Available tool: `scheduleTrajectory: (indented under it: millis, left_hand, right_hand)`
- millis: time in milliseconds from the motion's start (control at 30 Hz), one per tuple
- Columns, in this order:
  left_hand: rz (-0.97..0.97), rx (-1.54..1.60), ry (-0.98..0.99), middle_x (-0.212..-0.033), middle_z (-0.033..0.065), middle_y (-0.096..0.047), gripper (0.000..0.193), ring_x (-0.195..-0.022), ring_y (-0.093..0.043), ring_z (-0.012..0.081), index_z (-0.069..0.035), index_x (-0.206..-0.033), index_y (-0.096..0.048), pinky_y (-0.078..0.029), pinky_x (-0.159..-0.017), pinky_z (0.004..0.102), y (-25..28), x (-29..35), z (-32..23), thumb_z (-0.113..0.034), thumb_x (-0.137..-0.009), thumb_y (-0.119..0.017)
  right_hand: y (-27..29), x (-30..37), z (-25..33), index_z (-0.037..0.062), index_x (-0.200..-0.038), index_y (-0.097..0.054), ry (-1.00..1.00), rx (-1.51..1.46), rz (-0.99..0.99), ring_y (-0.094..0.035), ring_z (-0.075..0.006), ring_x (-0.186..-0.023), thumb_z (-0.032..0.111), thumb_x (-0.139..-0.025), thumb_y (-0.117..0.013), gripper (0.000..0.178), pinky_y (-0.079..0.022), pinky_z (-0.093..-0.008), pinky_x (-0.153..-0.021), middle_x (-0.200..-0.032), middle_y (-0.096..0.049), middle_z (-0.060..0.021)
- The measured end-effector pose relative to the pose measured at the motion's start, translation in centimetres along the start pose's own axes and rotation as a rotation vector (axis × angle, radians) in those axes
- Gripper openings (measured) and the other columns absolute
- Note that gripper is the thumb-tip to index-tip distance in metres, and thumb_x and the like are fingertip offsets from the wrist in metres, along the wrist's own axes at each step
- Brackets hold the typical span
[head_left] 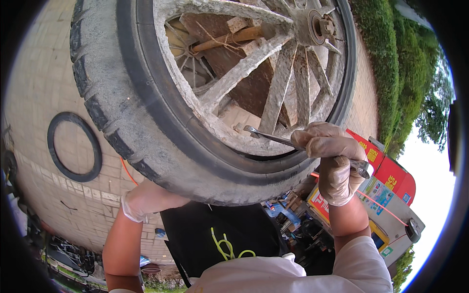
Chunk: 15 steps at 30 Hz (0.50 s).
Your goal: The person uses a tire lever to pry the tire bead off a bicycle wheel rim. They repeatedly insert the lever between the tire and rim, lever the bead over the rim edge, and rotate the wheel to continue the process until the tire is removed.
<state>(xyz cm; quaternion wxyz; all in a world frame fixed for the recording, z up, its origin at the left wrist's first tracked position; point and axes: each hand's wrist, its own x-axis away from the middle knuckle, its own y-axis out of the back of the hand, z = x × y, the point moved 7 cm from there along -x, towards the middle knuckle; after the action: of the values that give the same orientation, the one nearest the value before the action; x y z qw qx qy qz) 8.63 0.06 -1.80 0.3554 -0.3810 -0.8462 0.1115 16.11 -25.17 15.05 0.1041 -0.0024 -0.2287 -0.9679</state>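
Observation:
A large tyre (146, 122) fills the upper middle, mounted on a spoked metal wheel (246, 68) crusted with grey dirt. My right hand (334, 156), in a thin whitish glove, is closed around a metal wrench (273, 138). One end of the wrench reaches over the inner rim edge, and its other end sticks out past my palm. A dark gap shows between rim and tyre close to that tool. My left hand (149, 200), gloved too, lies against the tyre's lower left side; its fingers are hidden behind the rubber.
A dark rubber ring (74, 146) lies on the brick paving (44, 97) at left. Behind the spokes are a rusty plate (244, 93) and a second wheel (193, 58). An orange hose (383, 209) runs at right, near a red sign (386, 166). Hedges line the far right.

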Motion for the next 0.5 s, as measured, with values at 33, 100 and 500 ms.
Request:
scheduleTrajectory:
  millis: [33,100,500]
  left_hand:
    - [0.011,-0.053,0.024,-0.119,0.0114,-0.068,0.047,-0.109,-0.064,0.0231,0.0,-0.123,-0.064,-0.048,-0.098,0.0349,0.1,0.0,0.1,-0.01,-0.078,-0.076]
    - [0.019,-0.165,-0.053,-0.119,0.0118,-0.069,0.044,-0.109,-0.064,0.0251,-0.001,-0.121,-0.066,-0.048,-0.099,0.0353,0.2,0.0,-0.6,-0.01,-0.079,-0.074]
    - [0.019,-0.358,-0.154,-0.121,0.0084,-0.067,0.047,-0.111,-0.062,0.0207,-0.003,-0.126,-0.062,-0.049,-0.098,0.0344,-0.4,-0.2,-1.2,-0.012,-0.082,-0.077]
  right_hand:
    - [-0.6,-1.2,0.7,0.0016,-0.102,-0.065,-0.04,0.002,0.043,-0.069,-0.0303,-0.088,0.028,-0.102,-0.056,0.028,-0.055,-0.0416,-0.081,-0.097,-0.07,-0.0167]
    - [-2.3,-3.4,1.1,0.0018,-0.106,-0.061,-0.178,0.038,0.144,-0.067,-0.0305,-0.096,0.03,-0.104,-0.053,0.029,-0.054,-0.0446,-0.087,-0.097,-0.066,-0.0172]
    - [-8.7,-9.3,1.8,0.0005,-0.088,-0.063,0.101,0.458,0.386,-0.057,-0.0355,-0.058,0.011,-0.093,-0.066,0.012,-0.047,-0.0378,-0.053,-0.066,-0.056,-0.0156]
